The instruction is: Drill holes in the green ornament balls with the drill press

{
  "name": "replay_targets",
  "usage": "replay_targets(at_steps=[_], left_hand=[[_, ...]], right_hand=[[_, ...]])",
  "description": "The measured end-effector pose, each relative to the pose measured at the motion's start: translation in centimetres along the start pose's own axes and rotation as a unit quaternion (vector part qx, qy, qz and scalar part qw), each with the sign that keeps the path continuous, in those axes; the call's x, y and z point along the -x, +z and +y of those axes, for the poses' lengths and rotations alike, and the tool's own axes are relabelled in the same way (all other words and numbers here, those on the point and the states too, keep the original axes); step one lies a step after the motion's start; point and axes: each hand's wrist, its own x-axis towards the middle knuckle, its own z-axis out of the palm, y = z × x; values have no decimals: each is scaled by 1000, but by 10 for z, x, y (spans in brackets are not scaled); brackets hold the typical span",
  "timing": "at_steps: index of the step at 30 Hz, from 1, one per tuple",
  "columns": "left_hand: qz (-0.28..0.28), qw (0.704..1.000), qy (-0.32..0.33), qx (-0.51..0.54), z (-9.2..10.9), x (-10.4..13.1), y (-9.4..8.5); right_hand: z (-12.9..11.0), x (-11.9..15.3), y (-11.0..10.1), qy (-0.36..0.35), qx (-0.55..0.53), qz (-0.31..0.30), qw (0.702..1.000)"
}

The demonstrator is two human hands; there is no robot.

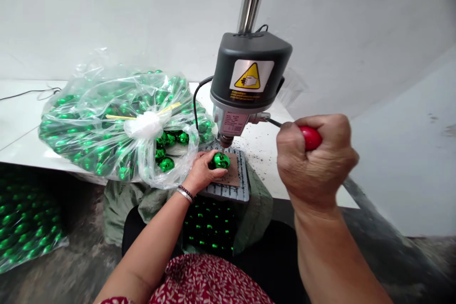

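A shiny green ball (221,160) sits on a brown pad (232,175) over the ridged grey base of a bench drill press (251,71). My left hand (203,171) grips this ball from its left side, thumb in front and fingers behind. Just above, the drill's chuck (225,140) points down, its thin bit at or very near the ball's top; whether it has entered I cannot tell. Wrapped round the red-knobbed feed lever (310,138) at the right is my right hand (317,161), closed in a fist.
A large clear plastic bag (96,123) of green balls lies on the white table (17,147), torn open near my left hand. Another bag of them (28,228) is on the floor at left. More green balls (208,223) show below the base, beside green cloth (258,209). Dark shavings litter the tabletop.
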Motion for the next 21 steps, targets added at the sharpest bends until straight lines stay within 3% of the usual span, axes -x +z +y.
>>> replay_targets(at_steps=[9, 17, 21], left_hand=[[-3, 1000, -7, -2, 5, 1, -1], [-8, 1000, -24, 8, 9, 1, -4], [-6, 1000, -15, 10, 7, 1, -4]], right_hand=[[5, 19, 7, -66, 2, 69, 995], [17, 46, 11, -88, -22, 71, 993], [11, 24, 13, -49, -35, 73, 995]])
